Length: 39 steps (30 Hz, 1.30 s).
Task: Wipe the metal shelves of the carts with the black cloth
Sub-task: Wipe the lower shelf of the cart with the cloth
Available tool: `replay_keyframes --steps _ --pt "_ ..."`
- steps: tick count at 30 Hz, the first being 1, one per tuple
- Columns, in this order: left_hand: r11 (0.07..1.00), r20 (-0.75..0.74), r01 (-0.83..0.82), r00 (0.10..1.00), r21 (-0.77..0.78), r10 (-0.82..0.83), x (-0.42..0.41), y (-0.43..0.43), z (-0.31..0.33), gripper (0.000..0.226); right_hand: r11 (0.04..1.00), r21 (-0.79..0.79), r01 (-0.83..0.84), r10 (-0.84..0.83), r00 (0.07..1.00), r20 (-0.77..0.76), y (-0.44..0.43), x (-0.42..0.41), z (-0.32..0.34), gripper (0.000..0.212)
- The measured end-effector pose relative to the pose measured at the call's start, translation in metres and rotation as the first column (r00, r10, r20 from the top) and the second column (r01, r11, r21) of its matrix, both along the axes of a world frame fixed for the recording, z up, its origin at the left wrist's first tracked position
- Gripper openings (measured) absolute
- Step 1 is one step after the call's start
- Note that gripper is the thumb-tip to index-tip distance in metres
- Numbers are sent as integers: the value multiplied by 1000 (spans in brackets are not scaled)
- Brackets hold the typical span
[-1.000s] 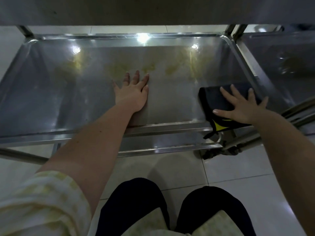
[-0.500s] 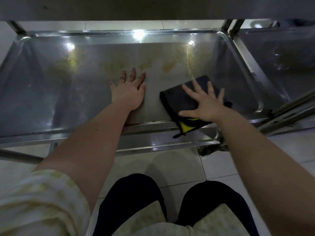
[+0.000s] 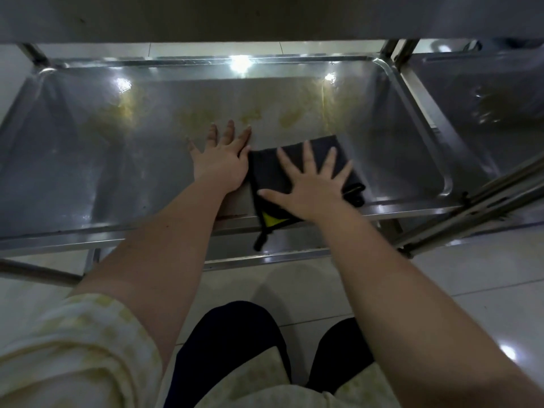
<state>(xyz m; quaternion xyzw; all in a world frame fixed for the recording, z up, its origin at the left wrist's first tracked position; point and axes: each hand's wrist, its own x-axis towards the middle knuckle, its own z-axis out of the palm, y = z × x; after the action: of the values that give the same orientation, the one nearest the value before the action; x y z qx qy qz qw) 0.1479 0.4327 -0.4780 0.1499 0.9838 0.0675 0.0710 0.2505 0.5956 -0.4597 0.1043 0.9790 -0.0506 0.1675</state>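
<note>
A low metal cart shelf (image 3: 88, 160) with a raised rim fills the upper half of the head view; yellowish stains mark its far middle. My left hand (image 3: 220, 160) rests flat on the shelf near its front edge, fingers straight. Right beside it lies the folded black cloth (image 3: 268, 175), which has a yellow patch and a small strap hanging over the front rim. My right hand (image 3: 312, 184) presses flat on the cloth with fingers spread. The cloth's left edge touches my left hand.
A second cart's shelf (image 3: 485, 107) adjoins at the right, with slanted metal bars (image 3: 485, 201) below it. An upper shelf's underside (image 3: 265, 16) spans the top. White floor tiles (image 3: 471, 290) and my knees (image 3: 235, 343) lie below.
My right hand has slid the black cloth leftward along the shelf's front, from the right end to beside my left hand. The left hand has stayed in place.
</note>
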Motion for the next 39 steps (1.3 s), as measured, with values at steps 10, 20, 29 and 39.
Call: replay_keyframes --steps 10,20,29,39 --pt "999 0 -15 1000 40 15 1 1 0 53 965 -46 258 -258 966 -4 116 30 7 92" --pt "1000 -7 12 1000 -23 -13 -2 -1 -3 53 997 63 34 -30 998 -61 44 -22 -9 79" --pt "999 -29 -1 1000 -41 0 -9 0 -11 53 997 -32 67 -70 993 -91 52 -198 -4 82" --pt "1000 -58 -18 998 -13 17 -6 4 -9 52 997 16 -71 71 997 -34 36 -33 -2 81"
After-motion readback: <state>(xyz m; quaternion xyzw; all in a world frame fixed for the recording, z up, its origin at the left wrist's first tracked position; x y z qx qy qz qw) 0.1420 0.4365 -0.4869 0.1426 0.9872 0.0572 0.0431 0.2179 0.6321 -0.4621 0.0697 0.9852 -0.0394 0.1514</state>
